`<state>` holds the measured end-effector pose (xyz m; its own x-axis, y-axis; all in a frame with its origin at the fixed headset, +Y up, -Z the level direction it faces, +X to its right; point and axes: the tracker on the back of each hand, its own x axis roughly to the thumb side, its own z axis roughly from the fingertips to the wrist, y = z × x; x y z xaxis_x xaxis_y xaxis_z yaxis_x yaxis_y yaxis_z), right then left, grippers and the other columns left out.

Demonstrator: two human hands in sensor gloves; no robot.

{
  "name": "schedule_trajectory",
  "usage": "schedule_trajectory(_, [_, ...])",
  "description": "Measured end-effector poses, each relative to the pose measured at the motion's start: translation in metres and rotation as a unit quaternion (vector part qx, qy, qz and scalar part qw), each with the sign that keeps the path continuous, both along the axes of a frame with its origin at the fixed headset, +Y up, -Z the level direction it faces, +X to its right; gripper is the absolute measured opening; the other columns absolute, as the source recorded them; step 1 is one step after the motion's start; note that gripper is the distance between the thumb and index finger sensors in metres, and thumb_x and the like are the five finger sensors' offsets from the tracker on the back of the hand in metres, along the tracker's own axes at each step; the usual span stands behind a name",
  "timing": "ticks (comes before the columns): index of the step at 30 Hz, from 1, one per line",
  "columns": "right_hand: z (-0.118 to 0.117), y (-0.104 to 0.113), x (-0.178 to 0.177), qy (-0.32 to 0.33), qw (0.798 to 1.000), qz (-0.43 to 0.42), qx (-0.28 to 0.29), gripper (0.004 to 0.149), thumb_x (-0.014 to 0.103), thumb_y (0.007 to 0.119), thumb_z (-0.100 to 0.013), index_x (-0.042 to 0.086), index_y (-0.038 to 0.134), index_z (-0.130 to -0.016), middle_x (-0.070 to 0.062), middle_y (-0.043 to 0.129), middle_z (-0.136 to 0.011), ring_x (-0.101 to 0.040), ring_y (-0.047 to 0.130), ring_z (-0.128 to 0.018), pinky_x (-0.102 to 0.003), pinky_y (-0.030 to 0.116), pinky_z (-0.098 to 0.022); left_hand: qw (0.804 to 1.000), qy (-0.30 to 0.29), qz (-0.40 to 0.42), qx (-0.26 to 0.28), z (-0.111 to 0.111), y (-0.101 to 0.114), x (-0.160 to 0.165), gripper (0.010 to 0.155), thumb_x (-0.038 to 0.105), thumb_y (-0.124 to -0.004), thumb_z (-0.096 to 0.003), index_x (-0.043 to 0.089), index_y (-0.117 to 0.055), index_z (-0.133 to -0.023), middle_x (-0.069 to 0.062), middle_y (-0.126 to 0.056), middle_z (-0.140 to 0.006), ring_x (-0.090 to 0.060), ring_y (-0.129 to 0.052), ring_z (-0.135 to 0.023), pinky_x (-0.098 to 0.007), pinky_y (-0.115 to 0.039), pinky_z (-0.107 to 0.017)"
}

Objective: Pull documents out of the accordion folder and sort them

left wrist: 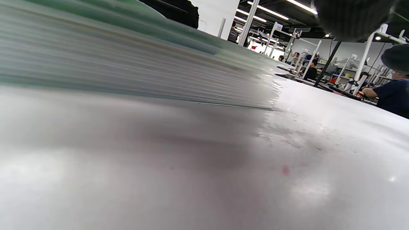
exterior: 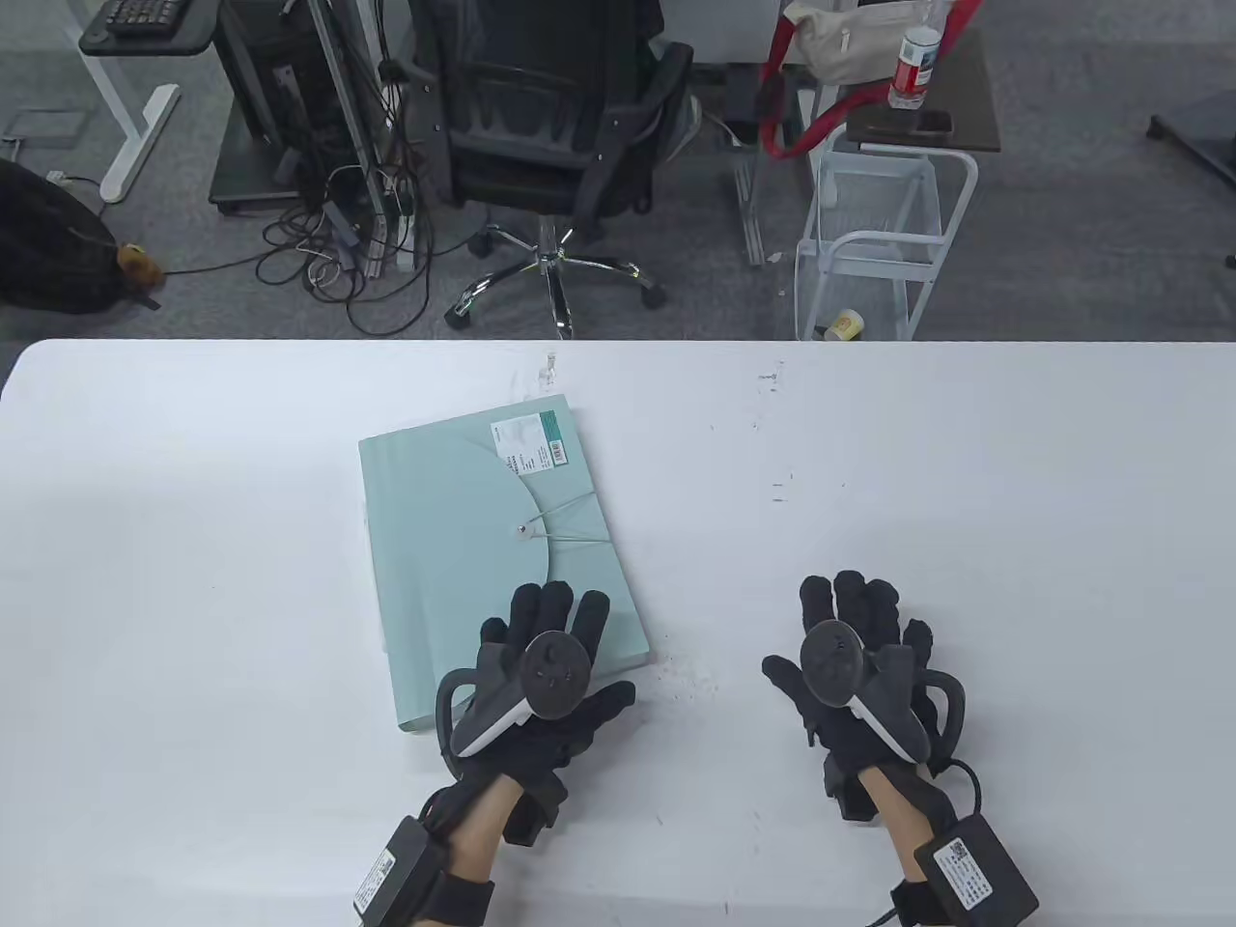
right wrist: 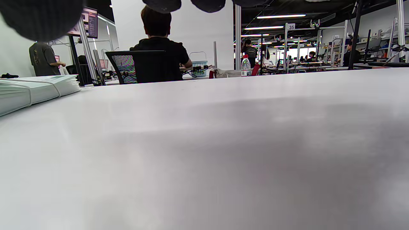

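light: bright, even overhead strip lights
shadows: soft, faint under both hands
glare: sheen on the table
blur: folder edge totally smeared in the left wrist view

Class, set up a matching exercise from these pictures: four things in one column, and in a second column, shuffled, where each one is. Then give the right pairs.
Things:
1. folder
2. left hand
3. right hand
4. water bottle

Places:
A. flat on bare table, right of the folder
B. on a dark side table beyond the white table
C. on the folder's near corner
D. closed, on the white table

Pairs: 1-D, 2-C, 3-A, 4-B
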<state>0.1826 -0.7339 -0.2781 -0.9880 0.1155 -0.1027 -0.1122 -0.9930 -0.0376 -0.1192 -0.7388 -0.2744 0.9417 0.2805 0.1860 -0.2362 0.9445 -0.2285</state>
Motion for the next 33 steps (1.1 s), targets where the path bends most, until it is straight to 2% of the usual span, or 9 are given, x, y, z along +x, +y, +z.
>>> schedule_trajectory(19, [0.001,-0.001,0.002,-0.011,1.0,0.012,-0.007,0.086,0.068,0.068,-0.034,0.031,0.035,-0.105,-0.004,0.027,-0.11,-0.039,0.032,-0.105,-0.072,0.036,-0.069,0.999,0.024,0.032,-0.018,-0.007,0.002,-0.014,0.086,0.068,-0.067,-0.0442,0.041,-0.02,-0.11,-0.004,-0.011,-0.119,-0.033,-0.011,-0.112,-0.063,-0.016,-0.077])
schedule_trajectory(23, [0.002,-0.001,0.003,-0.011,1.0,0.011,-0.007,0.086,0.068,0.067,-0.034,0.031,0.035,-0.105,-0.004,0.028,-0.11,-0.039,0.032,-0.105,-0.072,0.037,-0.069,0.997,0.075,0.028,-0.012,-0.013,0.005,-0.036,0.084,0.068,-0.067,-0.0449,0.039,-0.023,-0.111,-0.003,-0.013,-0.119,-0.032,-0.012,-0.112,-0.063,-0.016,-0.077])
schedule_trajectory(25, [0.003,-0.001,0.003,-0.011,1.0,0.01,-0.007,0.086,0.068,0.067,-0.034,0.031,0.035,-0.105,-0.004,0.028,-0.11,-0.04,0.033,-0.105,-0.072,0.037,-0.068,0.992,0.127,0.023,0.001,-0.017,0.005,-0.053,0.07,0.055,-0.062,-0.0516,0.037,-0.029,-0.111,0.0,-0.017,-0.119,-0.03,-0.015,-0.113,-0.062,-0.017,-0.077])
schedule_trajectory(28, [0.004,-0.001,0.003,-0.006,1.0,0.004,-0.008,0.086,0.068,0.067,-0.034,0.031,0.036,-0.105,-0.004,0.029,-0.11,-0.04,0.035,-0.105,-0.072,0.038,-0.068,0.979,0.201,0.032,-0.01,-0.023,0.002,-0.088,0.066,0.048,-0.061,-0.0539,0.034,-0.031,-0.111,0.001,-0.02,-0.119,-0.029,-0.016,-0.113,-0.062,-0.019,-0.077])
schedule_trajectory(30, [0.004,-0.001,0.003,-0.004,1.0,0.001,-0.006,0.086,0.069,0.066,-0.034,0.03,0.037,-0.105,-0.005,0.029,-0.11,-0.04,0.036,-0.104,-0.072,0.039,-0.068,0.965,0.254,0.038,-0.044,-0.024,-0.004,-0.114,0.074,0.054,-0.065,-0.0522,0.032,-0.027,-0.111,-0.003,-0.017,-0.119,-0.032,-0.015,-0.112,-0.062,-0.019,-0.076])
schedule_trajectory(31, [0.004,0.0,0.003,-0.004,1.0,0.001,-0.005,0.086,0.069,0.066,-0.034,0.03,0.037,-0.105,-0.005,0.03,-0.11,-0.04,0.037,-0.105,-0.072,0.039,-0.068,0.961,0.267,0.04,-0.059,-0.024,-0.007,-0.121,0.082,0.062,-0.066,-0.0497,0.031,-0.022,-0.112,-0.009,-0.014,-0.118,-0.035,-0.012,-0.111,-0.063,-0.017,-0.075])
schedule_trajectory(33, [0.004,0.0,0.004,-0.003,1.0,-0.001,-0.004,0.086,0.069,0.065,-0.034,0.03,0.037,-0.105,-0.005,0.03,-0.11,-0.04,0.037,-0.104,-0.072,0.039,-0.068,0.948,0.294,0.041,-0.112,-0.025,-0.016,-0.14,0.094,0.071,-0.069,-0.0444,0.03,-0.019,-0.112,-0.012,-0.013,-0.118,-0.038,-0.006,-0.109,-0.065,-0.009,-0.071])
